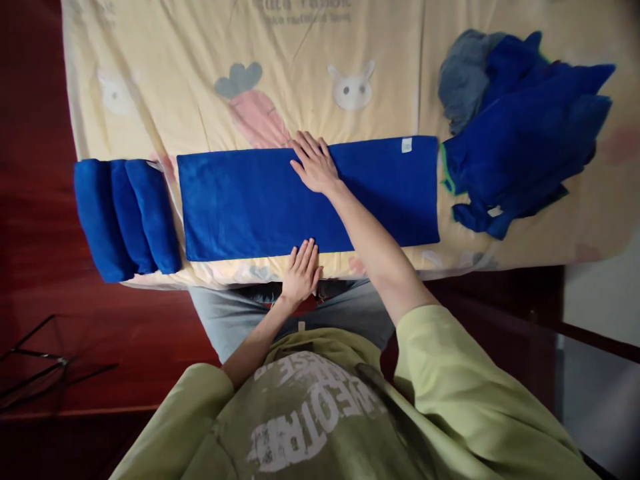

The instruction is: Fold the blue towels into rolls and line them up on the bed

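Towel (295, 210), blue and laid out flat, takes centre stage, running lengthways left to right across the near part of the pale yellow sheet (390, 107). And here's the right hand (316, 163), open, palm down and fingers spread, pressed on the cloth around the middle of its far edge, with the fingertips reaching just past it! On the near side, the left hand (301, 270) is open too, fingers extended, its fingertips touching the towel's near edge; neither hand has anything in its grip. A white label (407, 145) shows up at the far right corner of the towel. Over on the left, just beside the towel's short end, lie three blue rolls (133, 220), side by side and touching. Across to the right, what a contrast: a crumpled blue heap (535, 133), green trim showing at its edges, with a grey-blue cloth (463, 80) bunched against its far left side. Around them on the sheet, a printed carrot (257, 117) and a rabbit face (351, 90) look up from beyond the towel.
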The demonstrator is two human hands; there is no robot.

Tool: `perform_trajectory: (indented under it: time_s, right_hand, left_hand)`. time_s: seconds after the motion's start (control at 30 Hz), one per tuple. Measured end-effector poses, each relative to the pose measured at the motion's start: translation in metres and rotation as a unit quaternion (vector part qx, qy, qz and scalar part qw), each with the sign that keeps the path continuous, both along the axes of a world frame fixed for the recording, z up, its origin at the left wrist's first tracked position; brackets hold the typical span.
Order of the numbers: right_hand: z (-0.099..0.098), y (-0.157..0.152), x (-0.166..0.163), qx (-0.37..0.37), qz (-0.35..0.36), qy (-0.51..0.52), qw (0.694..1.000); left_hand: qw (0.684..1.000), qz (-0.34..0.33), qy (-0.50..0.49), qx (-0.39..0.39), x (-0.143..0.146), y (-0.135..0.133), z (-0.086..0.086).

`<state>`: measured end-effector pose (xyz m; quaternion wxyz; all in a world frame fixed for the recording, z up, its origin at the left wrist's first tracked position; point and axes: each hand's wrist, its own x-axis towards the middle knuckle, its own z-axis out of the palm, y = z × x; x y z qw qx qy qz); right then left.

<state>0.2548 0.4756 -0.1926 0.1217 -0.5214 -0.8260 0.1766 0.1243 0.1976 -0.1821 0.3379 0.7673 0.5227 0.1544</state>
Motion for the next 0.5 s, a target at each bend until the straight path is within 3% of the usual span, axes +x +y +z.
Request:
perform_trajectory:
  time_s: [0.13, 0.2, 0.27, 0.4, 0.5]
  right_hand:
    - [-0.002, 0.010, 0.005, -0.038, -0.010, 0.044, 0.998]
    - [-0.003, 0.015, 0.006, -0.050, -0.015, 0.064, 0.997]
    - [-0.005, 0.021, 0.006, -0.060, -0.008, 0.071, 0.996]
    - [-0.002, 0.033, 0.011, -0.079, 0.010, 0.070, 0.994]
    - [0.007, 0.040, 0.015, -0.089, 0.008, 0.086, 0.992]
  left_hand:
    - [0.990, 0.064, -0.115, -0.051, 0.014, -0.036, 0.017]
    - [0.959, 0.139, -0.216, -0.123, 0.024, -0.053, 0.024]
    - [0.888, 0.243, -0.327, -0.214, 0.033, -0.062, 0.026]
    - [0.698, 0.387, -0.488, -0.353, 0.041, -0.045, 0.019]
    - [0.620, 0.424, -0.527, -0.397, 0.039, -0.019, 0.021]
